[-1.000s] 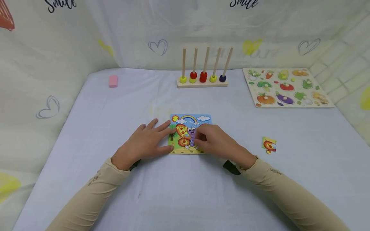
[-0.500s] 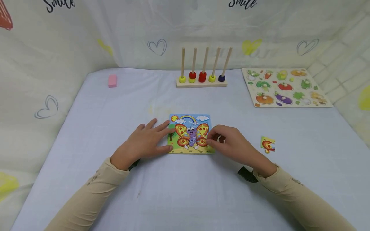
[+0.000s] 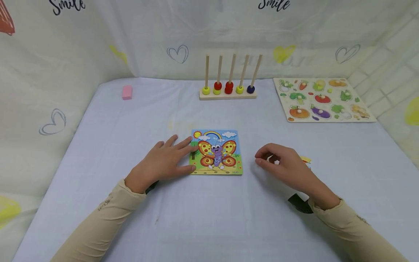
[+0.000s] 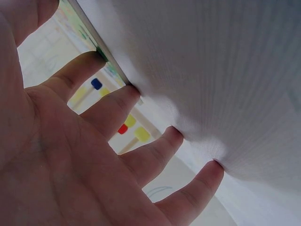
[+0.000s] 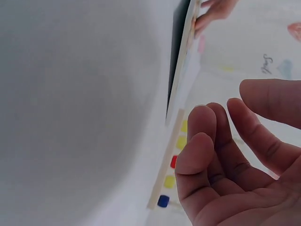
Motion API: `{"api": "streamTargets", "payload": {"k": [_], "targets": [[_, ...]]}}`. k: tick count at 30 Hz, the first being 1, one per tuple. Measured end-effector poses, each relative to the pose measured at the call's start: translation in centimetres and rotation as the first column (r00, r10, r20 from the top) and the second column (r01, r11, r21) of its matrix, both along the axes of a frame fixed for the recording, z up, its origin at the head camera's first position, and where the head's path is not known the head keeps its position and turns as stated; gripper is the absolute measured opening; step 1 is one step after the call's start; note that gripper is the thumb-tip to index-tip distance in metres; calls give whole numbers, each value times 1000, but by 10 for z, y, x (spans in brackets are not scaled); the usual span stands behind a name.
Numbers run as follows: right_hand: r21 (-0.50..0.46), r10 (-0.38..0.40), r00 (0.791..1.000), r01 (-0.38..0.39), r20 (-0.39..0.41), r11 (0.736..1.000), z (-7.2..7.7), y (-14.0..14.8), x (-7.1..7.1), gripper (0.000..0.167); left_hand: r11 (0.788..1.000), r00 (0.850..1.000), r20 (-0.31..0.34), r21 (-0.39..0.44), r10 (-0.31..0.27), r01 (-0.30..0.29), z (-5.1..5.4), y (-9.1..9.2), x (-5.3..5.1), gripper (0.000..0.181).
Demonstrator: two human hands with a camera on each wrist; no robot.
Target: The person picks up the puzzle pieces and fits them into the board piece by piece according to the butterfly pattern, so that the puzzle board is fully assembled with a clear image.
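Observation:
In the head view a butterfly jigsaw puzzle [image 3: 217, 152] lies flat on the white cloth, every part of its picture in place. My left hand [image 3: 161, 162] rests at its left edge with spread fingers; the thumb and a finger or two touch the board, and the left wrist view has the other fingertips [image 4: 215, 167] on the cloth. Right of the puzzle hovers my right hand [image 3: 288, 165], fingers loosely bent. Nothing sits between its thumb and fingers [image 5: 202, 125] in the right wrist view. Behind that hand a loose puzzle piece [image 3: 306, 159] is mostly hidden.
At the back stands a wooden peg counter [image 3: 228, 95] with yellow, red and dark blue beads. A vegetable knob puzzle board [image 3: 322, 106] lies at the back right. Far left is a pink block [image 3: 127, 92]. A printed cloth backdrop [image 3: 209, 32] rises behind the table.
My right hand has drawn away from the puzzle to the right, uncovering the butterfly's right wings and covering most of the loose piece. My left hand has stayed put.

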State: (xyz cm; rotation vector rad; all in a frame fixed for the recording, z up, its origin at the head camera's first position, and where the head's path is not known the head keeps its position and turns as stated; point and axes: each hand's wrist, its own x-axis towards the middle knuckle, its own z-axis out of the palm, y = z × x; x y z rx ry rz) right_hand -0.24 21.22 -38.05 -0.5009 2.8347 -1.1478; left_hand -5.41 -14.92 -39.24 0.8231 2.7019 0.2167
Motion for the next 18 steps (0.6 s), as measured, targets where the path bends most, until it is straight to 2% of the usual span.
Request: {"api": "streamTargets", "payload": {"k": [7, 18], "targets": [[40, -63, 997, 62, 38, 997, 1, 26, 7, 9, 1000, 1000, -2, -6, -2, 2, 0, 1, 0, 70], [49, -147, 989, 146, 29, 988, -4, 64, 18, 12, 1000, 1000, 2, -10, 0, 0, 0, 1, -1, 71]]}}
